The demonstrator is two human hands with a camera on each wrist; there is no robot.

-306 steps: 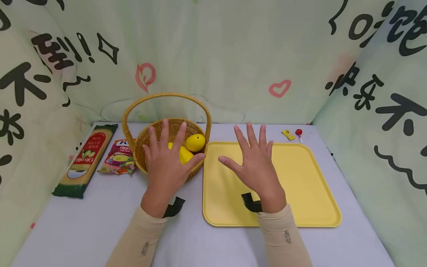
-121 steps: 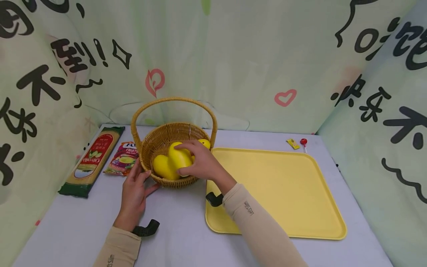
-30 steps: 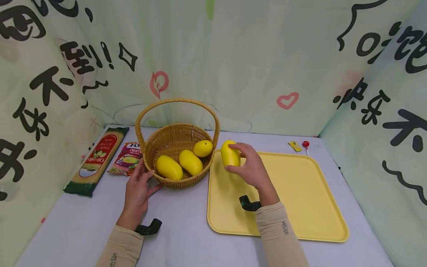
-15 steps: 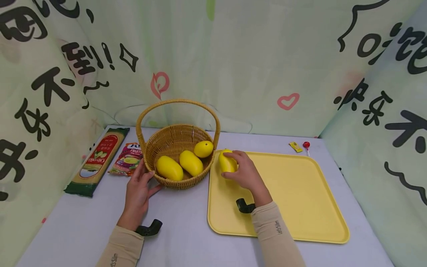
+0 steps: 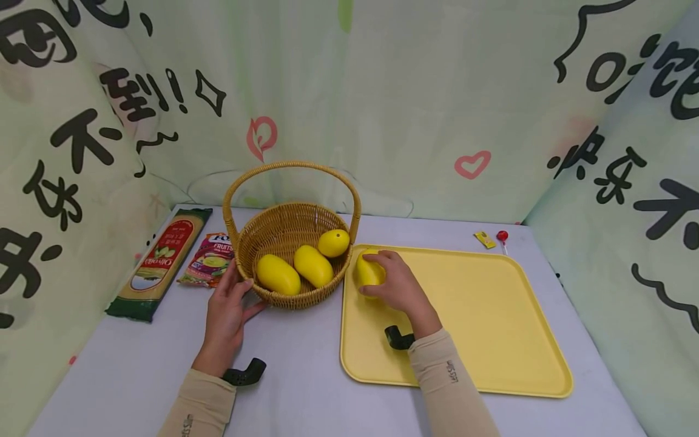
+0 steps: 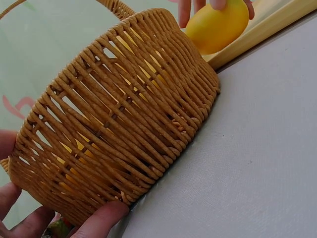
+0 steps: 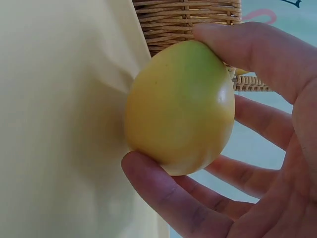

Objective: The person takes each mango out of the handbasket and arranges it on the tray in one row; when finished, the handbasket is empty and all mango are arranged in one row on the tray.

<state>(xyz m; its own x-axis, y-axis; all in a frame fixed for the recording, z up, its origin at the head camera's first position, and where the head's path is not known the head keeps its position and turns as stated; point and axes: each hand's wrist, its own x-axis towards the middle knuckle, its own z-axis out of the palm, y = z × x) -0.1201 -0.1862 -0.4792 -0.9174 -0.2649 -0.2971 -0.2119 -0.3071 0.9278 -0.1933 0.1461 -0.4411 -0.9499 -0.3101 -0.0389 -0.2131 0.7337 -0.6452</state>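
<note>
A yellow mango (image 5: 371,271) is pinched between the thumb and fingers of my right hand (image 5: 401,283), low over the left end of the yellow tray (image 5: 469,321). The right wrist view shows this mango (image 7: 181,106) with a greenish top, close to the tray surface. My left hand (image 5: 226,315) grips the wicker basket (image 5: 273,233) at its front left, thumb near the rim. In the left wrist view, its fingertips touch the lower side of the woven basket (image 6: 119,109). Inside the basket lie three mangoes, one of them a front mango (image 5: 278,275).
Left of the basket are a red snack bag (image 5: 210,261) and a long green-and-gold packet (image 5: 161,264). Behind the tray's right end lie a small yellow candy (image 5: 485,240) and a red lollipop (image 5: 502,235). A printed curtain (image 5: 404,109) surrounds the table.
My right hand has taken a mango out of the basket, carried it right over the tray, then lowered it toward the tray's left end. The left hand has come to the basket and stays there.
</note>
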